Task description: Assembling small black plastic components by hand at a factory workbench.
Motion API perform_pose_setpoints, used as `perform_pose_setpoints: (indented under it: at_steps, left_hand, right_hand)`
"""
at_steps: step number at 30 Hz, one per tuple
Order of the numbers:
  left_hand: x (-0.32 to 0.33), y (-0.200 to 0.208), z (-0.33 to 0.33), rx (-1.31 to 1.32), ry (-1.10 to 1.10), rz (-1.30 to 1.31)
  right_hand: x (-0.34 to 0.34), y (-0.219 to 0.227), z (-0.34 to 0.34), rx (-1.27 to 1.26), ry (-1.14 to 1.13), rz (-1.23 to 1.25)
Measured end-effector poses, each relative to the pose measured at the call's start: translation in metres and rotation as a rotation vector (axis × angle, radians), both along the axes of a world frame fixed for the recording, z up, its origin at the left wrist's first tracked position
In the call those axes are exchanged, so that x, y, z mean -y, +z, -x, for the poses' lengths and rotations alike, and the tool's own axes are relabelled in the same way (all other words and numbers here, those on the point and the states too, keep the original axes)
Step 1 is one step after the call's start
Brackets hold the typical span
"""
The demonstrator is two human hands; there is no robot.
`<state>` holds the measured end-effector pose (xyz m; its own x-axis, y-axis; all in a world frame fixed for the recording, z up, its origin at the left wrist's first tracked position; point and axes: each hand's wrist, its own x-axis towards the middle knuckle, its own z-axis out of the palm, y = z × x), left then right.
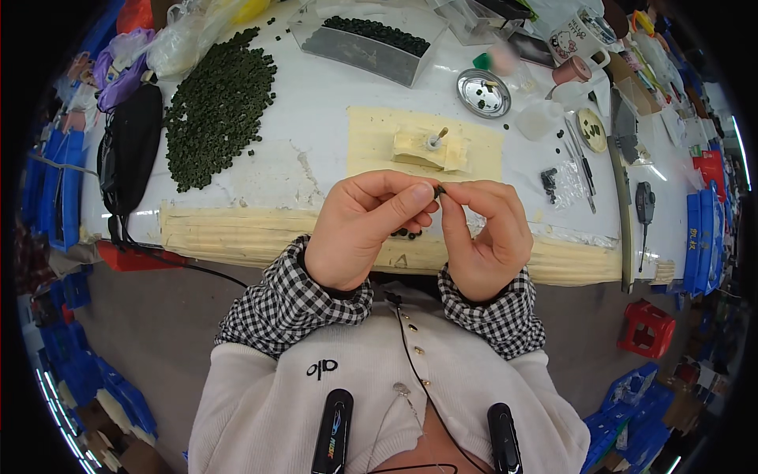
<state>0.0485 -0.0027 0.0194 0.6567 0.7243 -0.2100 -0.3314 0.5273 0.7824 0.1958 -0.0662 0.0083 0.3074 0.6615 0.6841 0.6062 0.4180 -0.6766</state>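
Over the table's front edge my two hands meet, thumbs and forefingers pinched together. Between the fingertips is a small dark green piece (439, 191), too small to make out its exact kind. My left hand (359, 229) and my right hand (491, 237) both close on it. Just below the fingers, several small dark pieces (407, 234) lie at the table edge, partly hidden by my left hand. Beyond my hands a taped block (426, 150) with a small upright peg (437, 137) stands on a yellow sheet (367, 142).
A large heap of small dark green pieces (221, 110) spreads at the left, beside a black pouch (134, 150). At the back stands a clear bin (395, 69) of similar pieces. A round metal dish (466, 83), tweezers (583, 166) and a mug (570, 43) are at the right.
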Motion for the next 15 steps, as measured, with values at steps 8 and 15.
perform_pose_setpoints:
  at_steps: [8, 15]
  left_hand:
    - [0.0018, -0.0013, -0.0015, 0.014, -0.003, 0.045]
    - [0.003, 0.0009, -0.0021, -0.017, 0.057, -0.007]
  right_hand:
    - [-0.0001, -0.0016, 0.0004, 0.184, -0.064, -0.096]
    - [-0.0011, -0.001, 0.0036, 0.166, -0.011, -0.096]
